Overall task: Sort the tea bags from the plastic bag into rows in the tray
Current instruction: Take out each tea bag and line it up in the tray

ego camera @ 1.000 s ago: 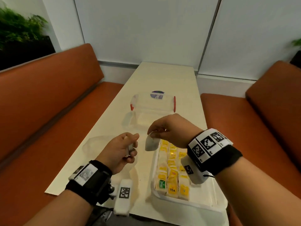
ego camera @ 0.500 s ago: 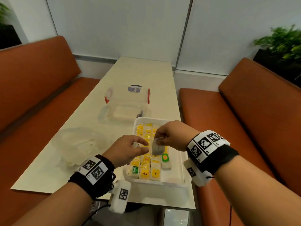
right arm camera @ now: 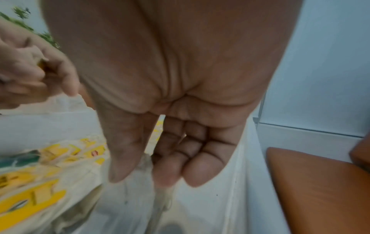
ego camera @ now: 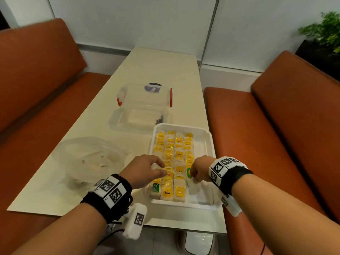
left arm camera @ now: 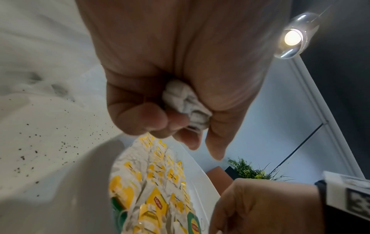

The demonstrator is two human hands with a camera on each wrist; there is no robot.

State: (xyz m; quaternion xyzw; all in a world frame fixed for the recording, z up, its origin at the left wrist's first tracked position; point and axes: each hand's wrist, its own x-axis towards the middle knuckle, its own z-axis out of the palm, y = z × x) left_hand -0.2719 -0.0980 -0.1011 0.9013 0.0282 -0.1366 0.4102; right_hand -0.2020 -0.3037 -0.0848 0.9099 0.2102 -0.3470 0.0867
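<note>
tea bag (ego camera: 193,187) upright in right hand (ego camera: 199,170), over tray (ego camera: 209,142)

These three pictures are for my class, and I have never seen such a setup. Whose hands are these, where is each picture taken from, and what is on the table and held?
A person works with bare hands; no machine. The wide picture comes from a head camera; the two close ones from wrist cameras, worn on the patterned bands. On the table stand a white tray of tea bags in rows, a crumpled plastic bag and a clear box. The left hand grips a crumpled tea bag. The right hand pinches another tea bag low over the tray's near right part.
</note>
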